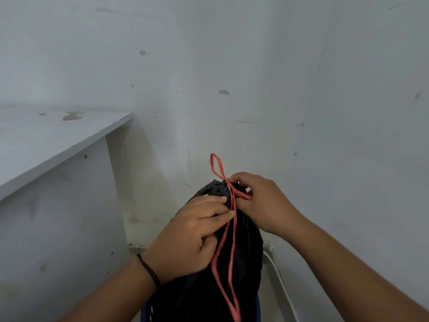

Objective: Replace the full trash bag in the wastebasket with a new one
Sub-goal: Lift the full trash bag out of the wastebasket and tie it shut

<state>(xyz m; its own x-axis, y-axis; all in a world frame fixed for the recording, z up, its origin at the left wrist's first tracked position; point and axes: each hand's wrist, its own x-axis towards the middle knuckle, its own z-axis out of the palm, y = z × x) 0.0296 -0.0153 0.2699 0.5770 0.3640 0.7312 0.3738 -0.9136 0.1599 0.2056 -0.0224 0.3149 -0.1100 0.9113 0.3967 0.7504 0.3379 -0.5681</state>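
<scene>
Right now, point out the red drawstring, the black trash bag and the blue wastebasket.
red drawstring point(224, 259): head view, on the long loop hanging down the bag's front.
black trash bag point(246, 256): head view, on its gathered side below the neck.
blue wastebasket point(148, 313): head view, on the perforated rim at the bottom edge.

1 head view, looking forward-down, close over hands, facing wall corner.

A black trash bag point(234, 259) stands gathered at its top, above a blue wastebasket point(149, 313). The left hand point(185, 235) pinches the red drawstring point(228, 247) just left of the bag's neck; the right hand point(262, 202) grips the string on the neck's right side. One red loop rises above the bag and another hangs down its front.
</scene>
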